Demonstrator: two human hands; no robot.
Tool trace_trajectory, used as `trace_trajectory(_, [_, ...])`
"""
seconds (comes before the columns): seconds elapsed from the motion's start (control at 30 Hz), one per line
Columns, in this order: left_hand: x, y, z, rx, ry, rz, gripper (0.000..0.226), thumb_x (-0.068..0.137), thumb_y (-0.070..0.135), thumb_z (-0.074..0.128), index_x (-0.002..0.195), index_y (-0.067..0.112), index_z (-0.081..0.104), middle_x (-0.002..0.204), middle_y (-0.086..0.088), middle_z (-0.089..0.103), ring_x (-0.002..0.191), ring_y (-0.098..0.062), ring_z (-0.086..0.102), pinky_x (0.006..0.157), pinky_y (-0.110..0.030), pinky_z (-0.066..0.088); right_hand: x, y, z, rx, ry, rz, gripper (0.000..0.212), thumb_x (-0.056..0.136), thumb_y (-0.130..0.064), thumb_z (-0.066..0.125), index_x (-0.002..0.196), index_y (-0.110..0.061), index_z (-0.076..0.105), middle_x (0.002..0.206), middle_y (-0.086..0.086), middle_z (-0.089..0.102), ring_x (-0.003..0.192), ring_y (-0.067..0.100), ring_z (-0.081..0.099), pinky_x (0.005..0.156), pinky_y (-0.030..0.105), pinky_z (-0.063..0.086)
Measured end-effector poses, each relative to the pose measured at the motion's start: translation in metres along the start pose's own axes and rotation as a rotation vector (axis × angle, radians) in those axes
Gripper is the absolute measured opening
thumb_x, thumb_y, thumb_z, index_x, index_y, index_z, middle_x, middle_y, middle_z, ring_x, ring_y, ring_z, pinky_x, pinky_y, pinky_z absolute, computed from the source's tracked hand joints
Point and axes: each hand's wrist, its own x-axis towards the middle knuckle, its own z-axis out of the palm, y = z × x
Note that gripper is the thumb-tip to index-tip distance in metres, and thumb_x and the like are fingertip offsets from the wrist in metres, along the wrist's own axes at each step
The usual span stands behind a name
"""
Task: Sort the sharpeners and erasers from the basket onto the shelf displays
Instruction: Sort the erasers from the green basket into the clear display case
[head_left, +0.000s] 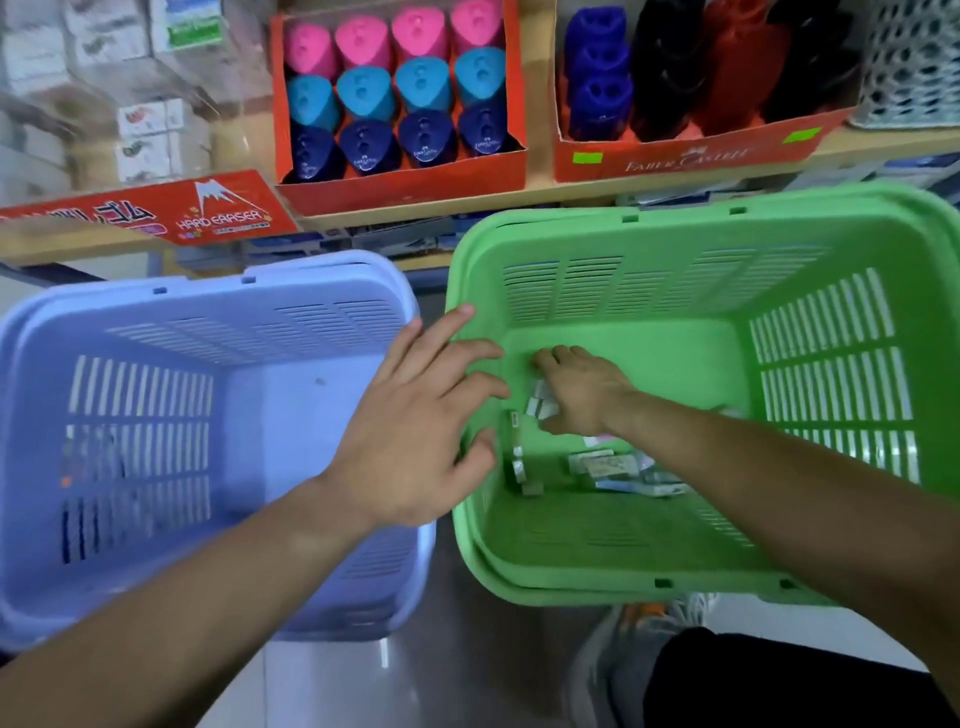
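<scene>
Down below the shelf (571, 188), green basket (675, 571); left hand (415, 431) hovers spread wide at its rim, right hand (582, 389) is nearer, deep inside, palm down on the erasers (592, 461) lying toward its wrist – grip hidden, can't tell

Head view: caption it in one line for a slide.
Right hand reaches into the green basket among small wrapped items; open left hand hovers by its rim, sharpener displays above.

"HARD ERASER" flap (156, 213); "FABER-CASTELL" box (691, 156)

Small wrapped erasers (597, 462) in green basket (623, 291)
</scene>
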Motion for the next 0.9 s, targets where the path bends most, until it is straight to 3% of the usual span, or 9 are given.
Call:
trace_trajectory(0.13, [0.0,0.0,0.0,-0.008,0.005,0.004,0.037,0.08,0.035,0.054,0.111,0.021,0.07,0.136,0.001,0.058,0.152,-0.026,0.023,0.125,-0.046,0.01,0.0,-0.016,0.003,0.278,-0.067,0.106,0.059,0.081,-0.048,0.077,0.117,-0.013,0.047,0.11,0.006,0.054,0.096,0.025,0.055,0.067,0.032,0.04])
trace_trajectory(0.23, [0.0,0.001,0.0,-0.017,0.003,-0.003,0.035,0.081,0.035,0.054,0.109,0.022,0.07,0.135,0.001,0.058,0.152,-0.026,0.023,0.125,-0.044,0.007,-0.002,-0.028,0.008,0.513,-0.08,0.159,0.051,0.084,-0.031,0.079,0.116,-0.013,0.043,0.101,0.002,0.057,0.086,0.019,0.056,0.055,0.026,0.034])
trace_trajectory(0.37, [0.0,0.001,-0.001,-0.01,-0.011,-0.005,0.036,0.081,0.036,0.052,0.107,0.021,0.071,0.135,0.001,0.058,0.151,-0.026,0.023,0.125,-0.044,0.006,-0.006,-0.042,0.02,0.661,-0.14,0.178,0.075,0.081,-0.025,0.083,0.142,-0.014,0.039,0.118,0.005,0.059,0.1,0.019,0.055,0.058,0.019,0.034])
trace_trajectory(0.6, [0.0,0.003,-0.002,-0.013,-0.02,-0.007,0.034,0.081,0.036,0.051,0.104,0.022,0.071,0.134,0.001,0.059,0.151,-0.026,0.024,0.124,-0.048,0.009,-0.008,-0.044,0.026,0.827,-0.152,0.255,0.071,0.072,-0.023,0.089,0.133,-0.021,0.054,0.114,-0.006,0.059,0.103,0.015,0.057,0.078,0.023,0.042])
trace_trajectory(0.73, [0.0,0.003,-0.002,-0.015,-0.023,-0.008,0.033,0.081,0.036,0.051,0.103,0.022,0.072,0.134,0.001,0.059,0.151,-0.026,0.025,0.124,-0.049,0.01,-0.013,-0.045,0.034,0.861,-0.185,0.227,0.053,0.074,-0.02,0.088,0.116,-0.026,0.057,0.094,-0.014,0.057,0.092,0.011,0.059,0.066,0.019,0.042])
trace_trajectory(0.9, [-0.001,0.002,-0.002,-0.029,-0.017,-0.006,0.033,0.082,0.036,0.05,0.101,0.022,0.072,0.133,0.001,0.059,0.151,-0.026,0.025,0.124,-0.049,0.01,-0.014,-0.047,0.032,0.752,-0.207,0.094,0.044,0.081,-0.023,0.08,0.113,-0.03,0.051,0.101,-0.009,0.059,0.078,0.005,0.06,0.059,0.022,0.041])
